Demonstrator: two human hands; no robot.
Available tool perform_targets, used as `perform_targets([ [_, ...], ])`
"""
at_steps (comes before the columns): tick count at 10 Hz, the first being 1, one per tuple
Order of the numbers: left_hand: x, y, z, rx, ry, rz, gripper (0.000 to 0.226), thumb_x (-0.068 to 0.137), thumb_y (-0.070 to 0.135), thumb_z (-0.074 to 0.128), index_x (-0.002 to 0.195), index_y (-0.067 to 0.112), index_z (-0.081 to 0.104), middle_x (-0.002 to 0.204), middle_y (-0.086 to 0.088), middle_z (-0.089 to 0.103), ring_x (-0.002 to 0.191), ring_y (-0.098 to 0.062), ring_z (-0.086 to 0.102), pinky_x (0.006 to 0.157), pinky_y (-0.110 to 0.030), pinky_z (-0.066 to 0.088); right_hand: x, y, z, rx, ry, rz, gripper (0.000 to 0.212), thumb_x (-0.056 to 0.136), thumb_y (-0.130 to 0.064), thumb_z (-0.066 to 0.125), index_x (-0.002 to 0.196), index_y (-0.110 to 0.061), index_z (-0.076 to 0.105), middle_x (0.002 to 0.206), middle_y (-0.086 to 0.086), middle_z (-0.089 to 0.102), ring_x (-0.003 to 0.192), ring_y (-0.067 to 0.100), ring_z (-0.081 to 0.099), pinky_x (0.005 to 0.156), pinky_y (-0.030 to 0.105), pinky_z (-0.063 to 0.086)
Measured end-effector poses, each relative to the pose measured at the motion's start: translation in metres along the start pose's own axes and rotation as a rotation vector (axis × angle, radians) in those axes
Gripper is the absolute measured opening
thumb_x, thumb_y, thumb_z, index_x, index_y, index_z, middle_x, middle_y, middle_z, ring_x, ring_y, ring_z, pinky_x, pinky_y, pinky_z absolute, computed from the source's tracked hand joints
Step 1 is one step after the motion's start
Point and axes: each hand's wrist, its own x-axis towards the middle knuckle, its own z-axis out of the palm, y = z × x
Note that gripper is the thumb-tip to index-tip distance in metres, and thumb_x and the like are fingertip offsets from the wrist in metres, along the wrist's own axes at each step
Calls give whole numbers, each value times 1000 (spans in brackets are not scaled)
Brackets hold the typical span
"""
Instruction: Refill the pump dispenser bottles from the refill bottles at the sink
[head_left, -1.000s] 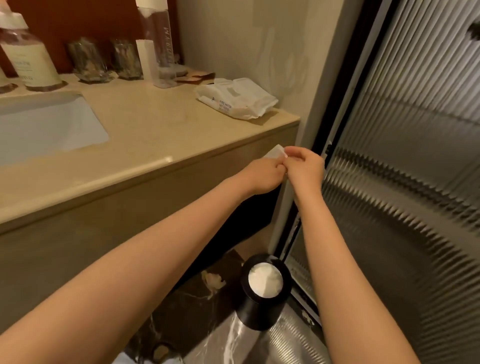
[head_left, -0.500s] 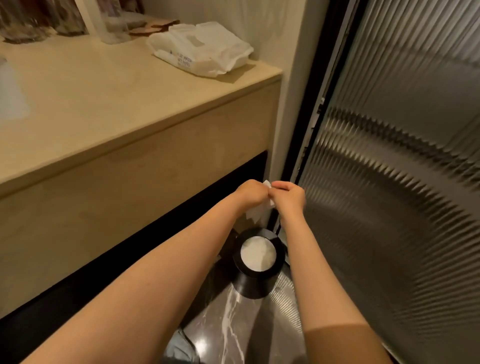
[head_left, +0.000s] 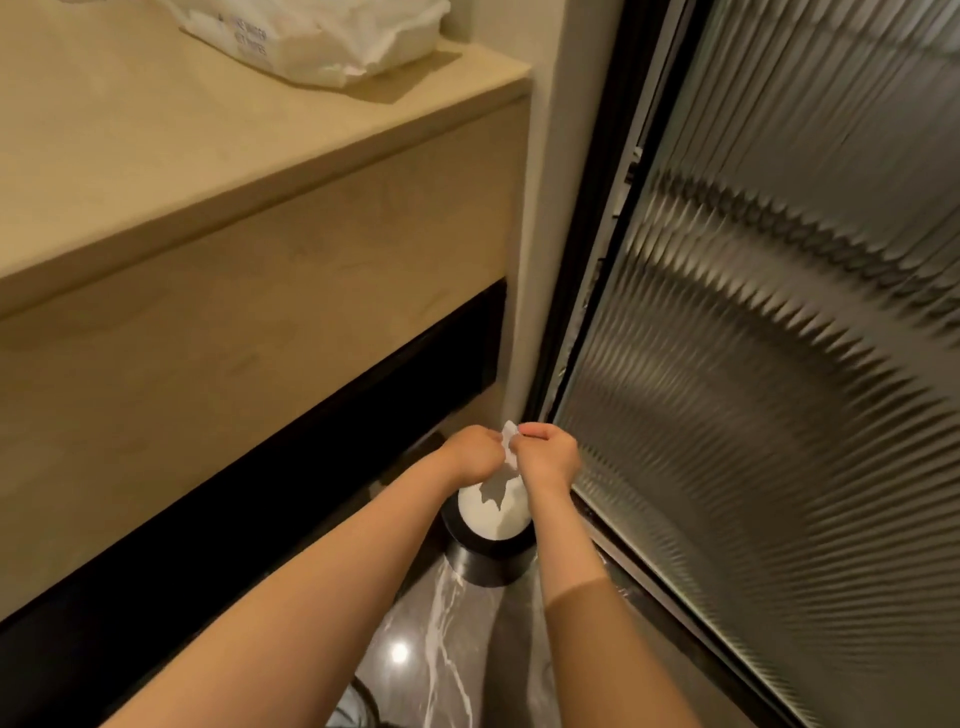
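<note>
A ribbed glass door (head_left: 779, 364) fills the right. The beige bench (head_left: 156, 156) stands left, with a pack of wipes (head_left: 322, 36) at its far corner. Above a black bin (head_left: 485, 558) on the floor, the left hand (head_left: 470, 457) and right hand (head_left: 550, 460) meet, curled fingers (head_left: 535, 431) pinching a white paper scrap (head_left: 510, 441).

Beige stone counter (head_left: 208, 156) at left; ribbed glass door (head_left: 779, 364) in black frame at right; glossy dark marble floor (head_left: 441, 649) below.
</note>
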Motion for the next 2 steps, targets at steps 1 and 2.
perform_targets([
  [1,-3,0,-3,-23,46,14,44,97,5,34,140,5,38,148,-10,37,137,-22,33,110,-28,25,8,7,3,20,-11,-1,21,83,-1,57,100,-7,67,102,9,65,100,25,59,86,30,46],
  [2,-8,-2,-9,-27,111,36,46,95,0,34,140,4,39,148,-10,37,137,-22,32,109,-26,26,17,12,5,46,29,7,22,83,2,55,99,-4,68,96,12,66,94,26,61,89,36,50],
])
